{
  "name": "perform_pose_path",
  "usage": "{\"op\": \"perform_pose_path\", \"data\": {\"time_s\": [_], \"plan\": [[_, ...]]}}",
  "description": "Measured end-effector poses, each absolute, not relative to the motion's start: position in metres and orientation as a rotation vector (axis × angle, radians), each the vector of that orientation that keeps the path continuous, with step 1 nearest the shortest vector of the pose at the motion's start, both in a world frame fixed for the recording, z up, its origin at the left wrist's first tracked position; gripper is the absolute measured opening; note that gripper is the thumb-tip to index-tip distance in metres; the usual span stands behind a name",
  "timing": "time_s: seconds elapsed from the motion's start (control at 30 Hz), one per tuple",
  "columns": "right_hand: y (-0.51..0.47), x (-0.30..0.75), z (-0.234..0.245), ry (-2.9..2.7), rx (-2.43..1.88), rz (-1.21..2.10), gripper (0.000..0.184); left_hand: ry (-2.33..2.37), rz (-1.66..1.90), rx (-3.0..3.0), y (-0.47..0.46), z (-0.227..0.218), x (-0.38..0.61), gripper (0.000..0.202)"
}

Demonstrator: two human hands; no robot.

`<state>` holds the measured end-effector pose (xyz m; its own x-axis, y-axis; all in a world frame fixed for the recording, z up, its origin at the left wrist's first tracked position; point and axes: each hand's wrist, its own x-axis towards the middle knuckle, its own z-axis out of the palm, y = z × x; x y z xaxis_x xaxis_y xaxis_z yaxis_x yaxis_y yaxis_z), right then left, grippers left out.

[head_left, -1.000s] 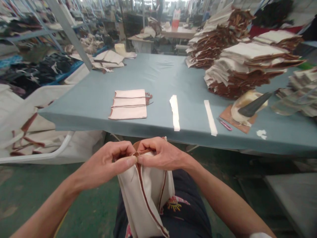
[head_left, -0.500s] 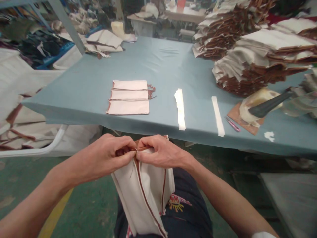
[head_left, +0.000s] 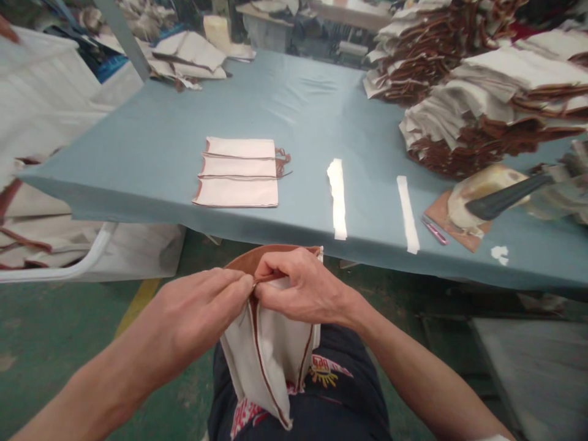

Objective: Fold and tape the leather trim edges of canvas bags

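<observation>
A cream fabric piece with brown seams and a brown inner side hangs from my hands over my lap. My left hand is closed at its top edge, fingertips pressed together by the brown seam; my own fingers hide what they pinch. Right beside it, my right hand pinches the brown-edged top of the same piece. The two sets of fingertips nearly touch. On the table, a flat cream panel with brown seams and loose brown threads lies just beyond my hands.
The blue-covered table carries two white strips, a brush with a dark handle, pink thread snips and tall stacks of cream and brown pieces. White bins with fabric stand at left.
My left hand has turned so its back faces up, fingers now straighter against the seam. The brown inside of the piece shows more. My right hand keeps its pinch. The view has shifted slightly.
</observation>
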<state>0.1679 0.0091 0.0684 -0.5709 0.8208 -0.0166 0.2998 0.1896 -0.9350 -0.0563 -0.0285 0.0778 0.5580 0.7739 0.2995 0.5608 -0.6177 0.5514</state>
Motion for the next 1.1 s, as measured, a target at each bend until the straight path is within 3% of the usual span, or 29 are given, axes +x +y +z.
{"op": "perform_pose_path", "data": {"time_s": [0.27, 0.43, 0.57, 0.7, 0.8, 0.9, 1.1], "plan": [[0.0, 0.17, 0.061, -1.548, -0.968, 1.861, 0.013, 1.027, 0.798, 2.794, -0.047, 0.061, -0.052, 0.031], [0.003, 0.177, 0.055, -1.453, -0.867, 1.943, 0.023, 1.064, 0.873, 2.834, -0.053, 0.052, -0.039, 0.036], [0.005, 0.179, 0.057, -1.533, -1.004, 1.84, 0.017, 1.09, 0.913, 2.755, -0.054, 0.049, -0.036, 0.036], [0.005, 0.182, 0.064, -1.691, -0.868, 1.683, 0.005, 1.113, 0.934, 2.424, -0.043, 0.056, -0.045, 0.03], [0.003, 0.183, 0.067, -1.845, -0.758, 1.449, 0.005, 1.075, 0.709, 2.241, -0.027, 0.074, -0.051, 0.025], [0.001, 0.183, 0.069, -1.969, -0.728, 1.161, 0.008, 0.991, 0.432, 2.231, -0.017, 0.094, -0.052, 0.036], [-0.005, 0.183, 0.069, -2.142, -0.711, 0.676, 0.011, 0.97, 0.283, 2.342, -0.019, 0.112, -0.047, 0.042]]}}
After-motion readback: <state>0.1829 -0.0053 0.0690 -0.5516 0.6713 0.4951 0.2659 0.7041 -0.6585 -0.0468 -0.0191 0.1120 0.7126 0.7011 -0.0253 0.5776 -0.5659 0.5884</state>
